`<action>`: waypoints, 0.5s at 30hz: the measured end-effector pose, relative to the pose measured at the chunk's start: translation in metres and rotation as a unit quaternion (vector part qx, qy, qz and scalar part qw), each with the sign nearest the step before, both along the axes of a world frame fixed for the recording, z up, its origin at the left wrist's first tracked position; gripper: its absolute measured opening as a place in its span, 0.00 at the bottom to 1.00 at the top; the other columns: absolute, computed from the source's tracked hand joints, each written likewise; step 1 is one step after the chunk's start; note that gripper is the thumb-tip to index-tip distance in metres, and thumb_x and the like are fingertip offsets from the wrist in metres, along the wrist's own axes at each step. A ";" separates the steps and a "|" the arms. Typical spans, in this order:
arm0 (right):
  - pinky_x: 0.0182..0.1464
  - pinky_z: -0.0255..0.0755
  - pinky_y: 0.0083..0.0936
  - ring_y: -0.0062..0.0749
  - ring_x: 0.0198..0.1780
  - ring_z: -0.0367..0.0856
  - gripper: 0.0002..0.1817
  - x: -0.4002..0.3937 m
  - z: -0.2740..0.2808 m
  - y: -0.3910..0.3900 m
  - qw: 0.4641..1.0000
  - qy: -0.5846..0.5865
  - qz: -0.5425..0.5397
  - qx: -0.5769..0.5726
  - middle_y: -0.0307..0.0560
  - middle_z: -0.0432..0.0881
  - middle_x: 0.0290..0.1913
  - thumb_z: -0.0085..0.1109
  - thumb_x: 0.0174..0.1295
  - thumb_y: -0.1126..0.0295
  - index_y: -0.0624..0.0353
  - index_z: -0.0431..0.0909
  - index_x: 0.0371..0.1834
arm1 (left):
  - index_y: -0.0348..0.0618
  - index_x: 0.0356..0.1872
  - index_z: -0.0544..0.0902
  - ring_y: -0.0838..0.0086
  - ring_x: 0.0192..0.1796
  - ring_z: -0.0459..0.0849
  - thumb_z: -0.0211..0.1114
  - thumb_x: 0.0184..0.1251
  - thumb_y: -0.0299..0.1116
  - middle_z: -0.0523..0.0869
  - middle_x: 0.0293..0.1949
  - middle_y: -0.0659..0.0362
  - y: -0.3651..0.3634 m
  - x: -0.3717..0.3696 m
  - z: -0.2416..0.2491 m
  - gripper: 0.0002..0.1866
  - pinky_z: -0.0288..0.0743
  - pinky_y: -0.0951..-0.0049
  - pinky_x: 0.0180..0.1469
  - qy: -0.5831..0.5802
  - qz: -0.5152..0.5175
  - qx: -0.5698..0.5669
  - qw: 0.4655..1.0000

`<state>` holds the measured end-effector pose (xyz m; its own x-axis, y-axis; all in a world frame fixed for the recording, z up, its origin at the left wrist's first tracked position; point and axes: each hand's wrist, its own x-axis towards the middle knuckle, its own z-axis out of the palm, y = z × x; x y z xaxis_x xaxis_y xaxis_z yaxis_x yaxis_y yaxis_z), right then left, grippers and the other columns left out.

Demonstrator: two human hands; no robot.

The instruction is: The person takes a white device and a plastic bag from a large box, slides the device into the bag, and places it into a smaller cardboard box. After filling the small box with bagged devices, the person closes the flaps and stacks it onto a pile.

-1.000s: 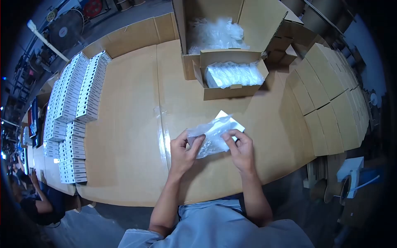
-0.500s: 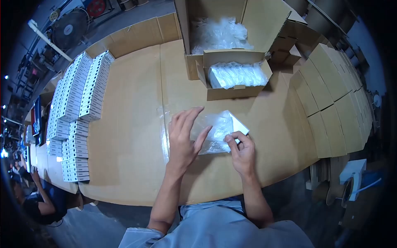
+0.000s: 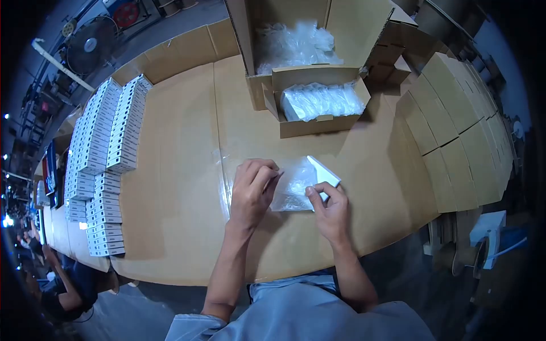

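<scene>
A clear plastic bag (image 3: 297,181) lies between my two hands over the middle of the table, with a flat white box (image 3: 324,170) partly in or behind its right side. My right hand (image 3: 330,207) pinches the bag and the box's lower edge between thumb and fingers. At the bag's left edge, my left hand (image 3: 251,190) has its fingers curled together in a pinch on the film. Beyond both hands stands an open cardboard carton (image 3: 318,129) holding a row of plastic-wrapped packs (image 3: 324,102).
A large open box (image 3: 364,28) with loose plastic bags (image 3: 298,45) stands behind the carton. White boxes (image 3: 99,136) are stacked at the left. Brown cartons (image 3: 455,131) are piled at the right. Another person's arm (image 3: 65,281) shows at the lower left.
My left hand has gone from spread fingers to a pinch at the bag's left edge. My right hand keeps its hold on the bag and box. The view has shifted slightly.
</scene>
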<state>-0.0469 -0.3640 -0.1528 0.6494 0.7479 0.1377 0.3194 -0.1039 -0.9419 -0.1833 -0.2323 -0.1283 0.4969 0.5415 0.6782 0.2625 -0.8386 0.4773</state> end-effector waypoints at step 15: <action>0.33 0.66 0.30 0.33 0.30 0.71 0.10 0.005 0.003 -0.008 0.998 -0.037 0.011 -0.039 0.46 0.78 0.31 0.67 0.69 0.66 0.61 0.83 0.34 | 0.44 0.43 0.81 0.70 0.34 0.81 0.83 0.52 0.38 0.86 0.31 0.59 0.020 -0.022 0.016 0.22 0.71 0.68 0.45 0.093 -0.042 -0.165 0.981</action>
<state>-0.0420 -0.3721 -0.1498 0.6234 0.7717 0.1262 0.3915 -0.1684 -0.9046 -0.2057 -0.2128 -0.1121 0.6476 0.6680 0.3666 0.3079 -0.6695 0.6760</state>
